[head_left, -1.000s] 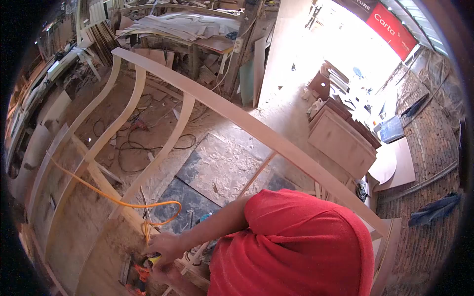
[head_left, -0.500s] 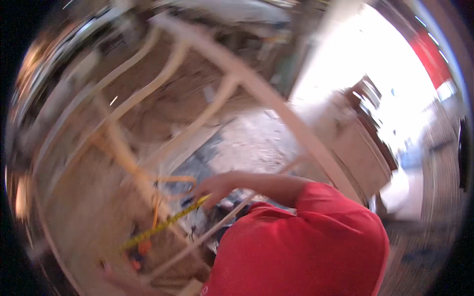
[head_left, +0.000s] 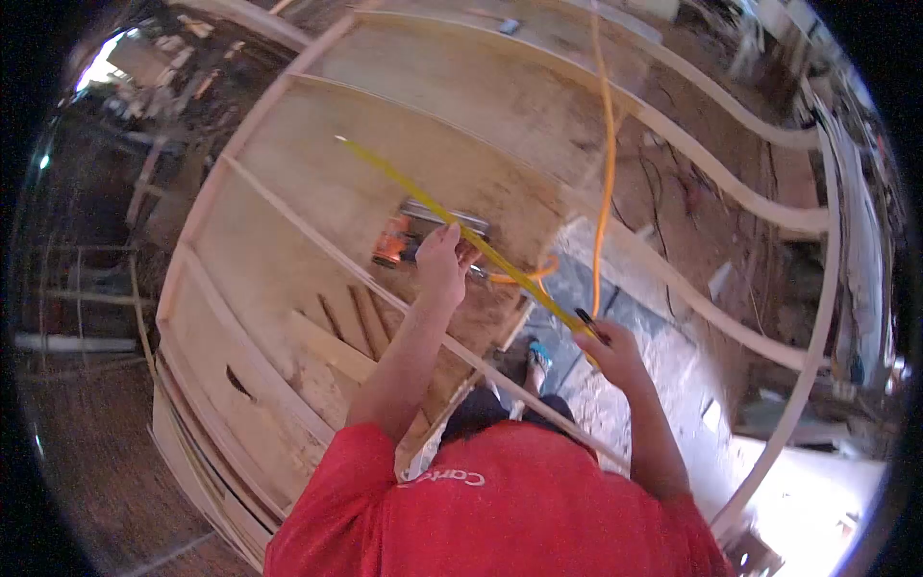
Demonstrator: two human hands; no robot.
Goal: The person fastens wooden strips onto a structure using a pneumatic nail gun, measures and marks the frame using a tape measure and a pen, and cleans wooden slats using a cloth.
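A yellow measuring tape [head_left: 519, 277] is drawn out diagonally over the curved wooden frame [head_left: 317, 240]. Its free end reaches past my left hand [head_left: 445, 258], whose fingers pinch the blade near the middle of the view. My right hand [head_left: 608, 348] is wrapped round the tape's body, with a dark pen-like object [head_left: 588, 322] sticking out at the fingers. Just behind my left hand, an orange and black tool [head_left: 392, 240] lies on the panel, partly hidden by the hand and the tape.
An orange hose [head_left: 608, 163] hangs down across the right of the frame. Curved wooden ribs [head_left: 716, 173] stretch to the right. Loose wood strips [head_left: 361, 322] lie on the panel at lower left. My foot [head_left: 538, 358] shows below, beside dark floor sheets [head_left: 567, 288].
The view has swung round to the panel side of the frame. Both hands are now in front of me, the left farther out along the tape, and the blade is extended between and beyond them.
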